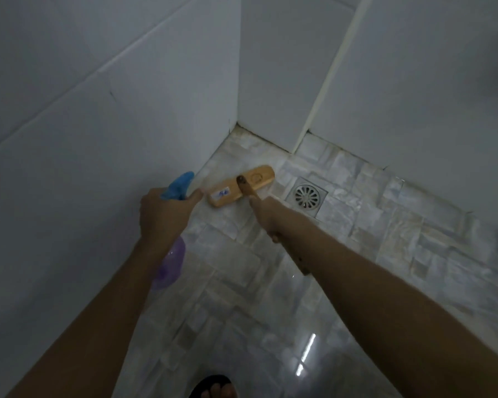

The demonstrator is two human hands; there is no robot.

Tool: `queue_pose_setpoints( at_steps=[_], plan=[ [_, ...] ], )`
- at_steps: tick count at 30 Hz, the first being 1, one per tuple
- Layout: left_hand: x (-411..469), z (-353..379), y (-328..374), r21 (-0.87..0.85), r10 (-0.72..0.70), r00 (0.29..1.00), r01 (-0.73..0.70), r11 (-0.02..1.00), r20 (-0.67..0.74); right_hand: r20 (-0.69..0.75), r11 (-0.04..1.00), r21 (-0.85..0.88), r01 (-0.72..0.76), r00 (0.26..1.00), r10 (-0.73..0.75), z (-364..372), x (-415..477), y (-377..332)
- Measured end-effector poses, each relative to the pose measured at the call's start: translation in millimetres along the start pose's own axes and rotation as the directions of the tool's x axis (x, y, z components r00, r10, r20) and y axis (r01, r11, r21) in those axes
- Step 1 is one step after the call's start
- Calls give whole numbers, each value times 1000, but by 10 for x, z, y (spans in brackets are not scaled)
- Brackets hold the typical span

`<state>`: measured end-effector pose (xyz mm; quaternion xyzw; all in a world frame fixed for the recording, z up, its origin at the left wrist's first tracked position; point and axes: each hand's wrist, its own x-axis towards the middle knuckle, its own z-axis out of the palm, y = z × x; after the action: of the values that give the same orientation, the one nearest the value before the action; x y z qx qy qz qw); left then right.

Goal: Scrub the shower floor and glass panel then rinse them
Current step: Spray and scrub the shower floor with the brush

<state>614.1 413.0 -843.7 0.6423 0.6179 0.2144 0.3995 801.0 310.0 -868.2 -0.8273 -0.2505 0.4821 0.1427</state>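
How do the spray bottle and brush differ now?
The spray bottle is purple with a blue head; the brush is tan wood. The left hand holds the spray bottle off the floor; the brush's head sits on the floor by the drain. Both are gripped; the right hand has the brush.

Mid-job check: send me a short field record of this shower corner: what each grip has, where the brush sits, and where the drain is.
left grip: holds spray bottle at its neck, blue head forward
right grip: holds the wooden handle of the scrub brush
scrub brush: head down on floor, near the corner, close to left wall
drain: just right of brush head, uncovered
floor: pale stone tiles, glossy reflections
foot: sandalled, bottom edge
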Motion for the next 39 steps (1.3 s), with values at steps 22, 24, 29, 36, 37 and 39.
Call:
queue_pose_setpoints(
  at_steps=[22,24,29,36,37,39],
  plan=[
    [-121,152,-68,-63,1,993,6,998,119,-113,996,86,-16,993,26,-375,399,-89],
    [-139,202,-40,-8,0,990,1,1000,139,-144,993,120,13,989,5,-255,179,189],
    [-268,325,145,30,7,991,-11,999,136,-39,987,134,-87,995,93,166,-631,727],
    [-289,224,140,53,79,976,-92,994,205,-49,987,122,-107,992,113,155,-484,635],
    [-292,204,135,61,88,972,-103,993,216,-72,989,120,-92,992,101,76,-344,531],
    [-292,175,103,71,73,973,-91,993,217,-95,992,115,-49,994,60,-69,-113,315]
  ],
)
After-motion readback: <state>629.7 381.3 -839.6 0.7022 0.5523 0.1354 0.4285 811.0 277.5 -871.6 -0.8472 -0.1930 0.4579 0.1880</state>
